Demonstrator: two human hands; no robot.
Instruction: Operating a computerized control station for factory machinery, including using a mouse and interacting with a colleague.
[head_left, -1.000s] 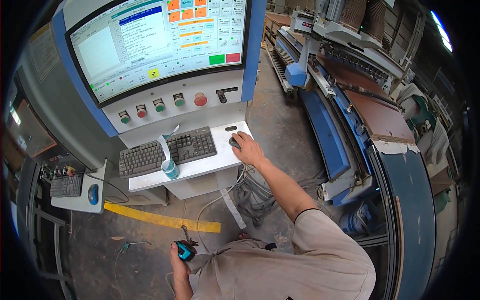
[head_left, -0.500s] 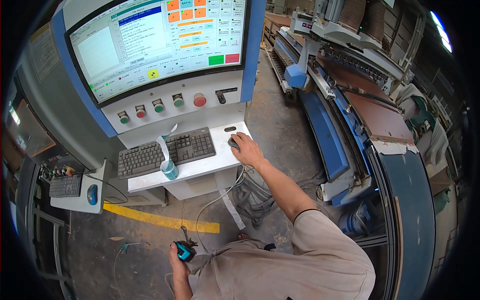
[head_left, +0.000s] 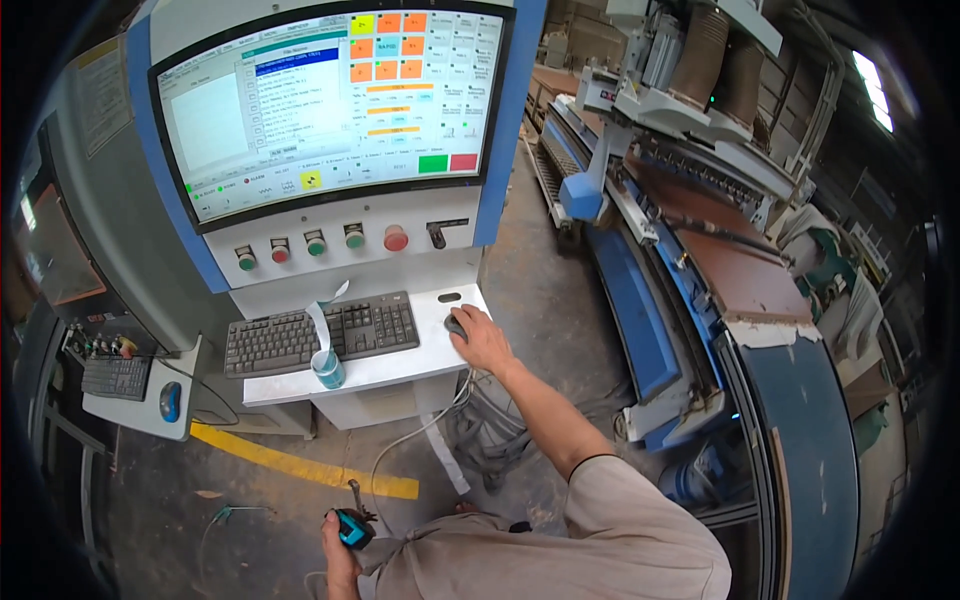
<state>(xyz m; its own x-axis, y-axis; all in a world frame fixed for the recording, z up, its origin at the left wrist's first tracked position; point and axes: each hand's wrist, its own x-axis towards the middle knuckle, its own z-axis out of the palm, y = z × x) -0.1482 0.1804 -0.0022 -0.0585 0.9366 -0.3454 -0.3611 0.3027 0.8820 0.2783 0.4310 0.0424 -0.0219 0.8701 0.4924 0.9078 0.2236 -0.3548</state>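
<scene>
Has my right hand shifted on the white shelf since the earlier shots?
No, not visibly: the right hand is still on the dark mouse, in the same place just nearer than the oval slot. Only the camera view has shifted.

The view has apparently tilted up, showing more of the screen [head_left: 330, 110].

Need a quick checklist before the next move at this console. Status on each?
1. Right hand on mouse: ok.
2. Left hand free: not ok, holds a teal tool.
3. Screen lit: ok.
4. Nothing in front of the keyboard: not ok, a teal cylinder with a white strip stands there.
5. Red button released: cannot tell.
6. Floor beside the console free of cables: not ok, a loose bundle lies there.
</scene>
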